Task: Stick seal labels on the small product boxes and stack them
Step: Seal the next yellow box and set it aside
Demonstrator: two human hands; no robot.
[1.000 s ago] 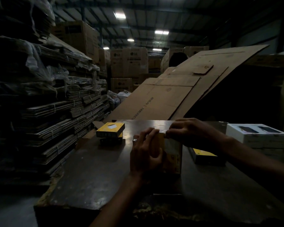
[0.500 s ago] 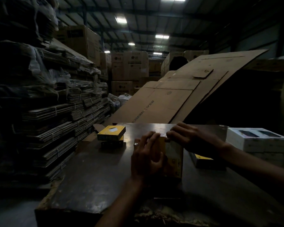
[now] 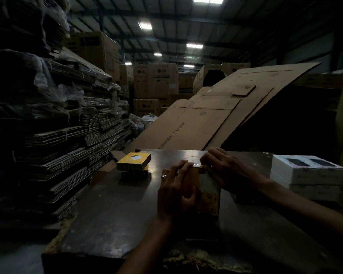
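**Yellow box held on edge at the top corner**

While a yellow product box (image 3: 208, 192) is stood on edge on the dark table (image 3: 111, 220), it is gripped by the left hand (image 3: 176, 191), whose fingers are curled over its upper edge and whose palm is laid against its near face. A ring (image 3: 164, 176) is worn on one finger of that hand. The top right corner of the box is pinched by the right hand (image 3: 224, 169), with the fingertips bent down onto a pale, shiny strip (image 3: 196, 165) along the top edge; whether this strip is a seal label cannot be told in the dim light.

Further left on the table, a second yellow box (image 3: 134, 164) is laid flat on a darker box (image 3: 134, 174), well apart from the hands. Two stacked white boxes (image 3: 307, 176) are seen at the right edge. Flattened cardboard sheets (image 3: 212, 117) are leaned up behind the table, and bundled cardboard (image 3: 71, 139) is piled to the left.
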